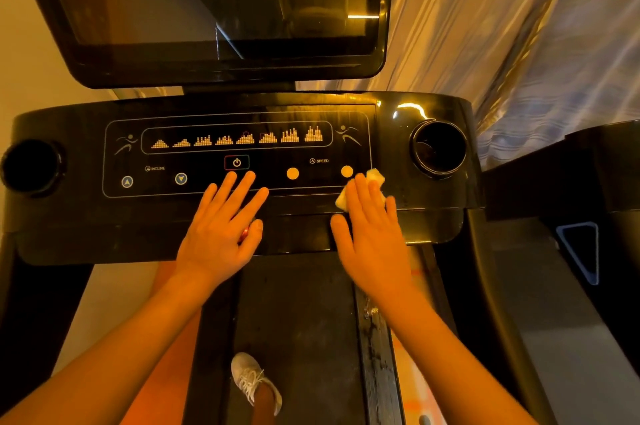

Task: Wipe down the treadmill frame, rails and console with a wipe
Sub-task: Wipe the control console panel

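Black and shiny, the treadmill console (86,227) lay under both hands. The left hand (221,227) rested flat on it with its fingers straight and spread apart. Its fingertips were just below the red-edged power button (236,162). The right hand (370,234) lay flat too, with its fingers straight and close together. It pressed a small crumpled white wipe (376,177) onto the console's right side. The wipe stuck out past the fingertips, just beside the right one of two round yellow buttons (347,171). Two blue arrow buttons (180,178) sat on the left. Two round black cup holders (438,147) sat at the console's ends, one on each side. One big dark screen (207,1) stood above. One white laced shoe (254,381) showed below, at the left edge of the dark treadmill belt (298,320).
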Demonstrator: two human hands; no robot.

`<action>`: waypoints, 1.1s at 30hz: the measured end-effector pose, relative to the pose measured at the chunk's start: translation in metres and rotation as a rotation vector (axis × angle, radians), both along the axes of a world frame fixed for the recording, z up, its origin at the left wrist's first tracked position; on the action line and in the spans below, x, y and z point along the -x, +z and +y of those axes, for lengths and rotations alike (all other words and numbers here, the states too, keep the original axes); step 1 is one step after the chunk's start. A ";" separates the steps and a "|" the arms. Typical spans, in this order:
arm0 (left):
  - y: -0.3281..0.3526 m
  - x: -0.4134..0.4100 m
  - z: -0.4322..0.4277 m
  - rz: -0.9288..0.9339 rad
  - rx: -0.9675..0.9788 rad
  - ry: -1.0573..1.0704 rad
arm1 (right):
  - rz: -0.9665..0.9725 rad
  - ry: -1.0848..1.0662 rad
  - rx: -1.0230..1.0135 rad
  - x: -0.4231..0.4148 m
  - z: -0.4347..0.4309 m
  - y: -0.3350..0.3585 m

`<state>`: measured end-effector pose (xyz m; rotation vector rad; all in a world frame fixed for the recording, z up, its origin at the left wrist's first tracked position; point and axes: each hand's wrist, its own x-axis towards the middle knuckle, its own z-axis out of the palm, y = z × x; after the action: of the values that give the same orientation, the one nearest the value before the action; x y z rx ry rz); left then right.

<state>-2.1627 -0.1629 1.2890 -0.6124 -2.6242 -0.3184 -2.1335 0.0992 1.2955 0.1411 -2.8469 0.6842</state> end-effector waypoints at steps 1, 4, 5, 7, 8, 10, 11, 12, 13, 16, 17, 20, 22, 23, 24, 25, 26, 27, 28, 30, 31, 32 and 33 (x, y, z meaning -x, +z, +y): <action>0.001 0.000 0.000 0.001 0.002 0.001 | 0.012 -0.004 0.009 0.013 0.001 0.008; 0.005 -0.004 0.005 0.022 0.026 0.032 | -0.012 -0.002 -0.002 0.010 0.001 0.009; 0.007 -0.005 0.010 0.025 0.018 0.063 | -0.038 0.008 0.001 -0.004 0.001 0.003; 0.014 -0.006 0.027 0.008 -0.028 0.107 | -0.099 0.024 0.010 -0.037 0.003 -0.012; 0.018 -0.005 0.037 0.002 -0.041 0.102 | -0.123 0.028 0.006 -0.049 0.006 -0.018; 0.026 0.003 0.059 0.005 -0.034 0.048 | -0.139 0.027 -0.016 -0.056 0.010 -0.023; 0.031 0.010 0.070 0.000 -0.032 0.030 | -0.141 0.025 -0.020 -0.054 0.011 -0.022; 0.036 0.019 0.080 -0.020 -0.035 0.030 | -0.140 0.025 -0.014 -0.051 0.012 -0.020; 0.040 0.028 0.089 -0.050 -0.036 0.045 | -0.136 0.026 -0.006 -0.048 0.012 -0.018; 0.042 0.053 0.107 -0.107 0.007 0.117 | -0.106 0.043 -0.006 -0.036 0.013 -0.014; 0.039 0.056 0.109 -0.099 0.026 0.139 | -0.086 0.048 -0.021 -0.029 0.014 -0.011; 0.033 0.056 0.111 -0.052 0.057 0.166 | 0.019 0.044 -0.072 0.013 0.017 0.009; 0.032 0.055 0.112 -0.047 0.052 0.169 | 0.062 0.040 -0.096 0.053 0.021 0.032; 0.032 0.054 0.111 -0.044 0.048 0.171 | 0.077 0.037 -0.102 0.074 0.023 0.043; 0.033 0.054 0.112 -0.040 0.046 0.173 | 0.086 0.027 -0.107 0.095 0.024 0.053; 0.033 0.054 0.112 -0.036 0.044 0.175 | 0.086 0.012 -0.107 0.114 0.024 0.061; 0.033 0.054 0.112 -0.034 0.042 0.177 | 0.087 -0.005 -0.103 0.129 0.024 0.068; 0.033 0.054 0.112 -0.031 0.039 0.178 | 0.089 -0.019 -0.097 0.139 0.023 0.072; 0.033 0.054 0.112 -0.029 0.035 0.178 | 0.096 -0.024 -0.092 0.142 0.022 0.073; 0.032 0.054 0.111 -0.026 0.024 0.171 | 0.109 -0.004 -0.075 0.126 0.021 0.066; 0.032 0.055 0.111 -0.024 0.018 0.167 | 0.107 0.015 -0.064 0.110 0.020 0.059; 0.032 0.055 0.111 -0.021 0.016 0.165 | 0.099 0.031 -0.058 0.091 0.020 0.050; 0.032 0.055 0.111 -0.019 0.015 0.165 | 0.083 0.044 -0.054 0.072 0.019 0.042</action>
<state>-2.2178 -0.0516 1.3209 -0.3958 -2.6759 -0.2551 -2.2052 0.1183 1.3377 0.2359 -2.7909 0.5952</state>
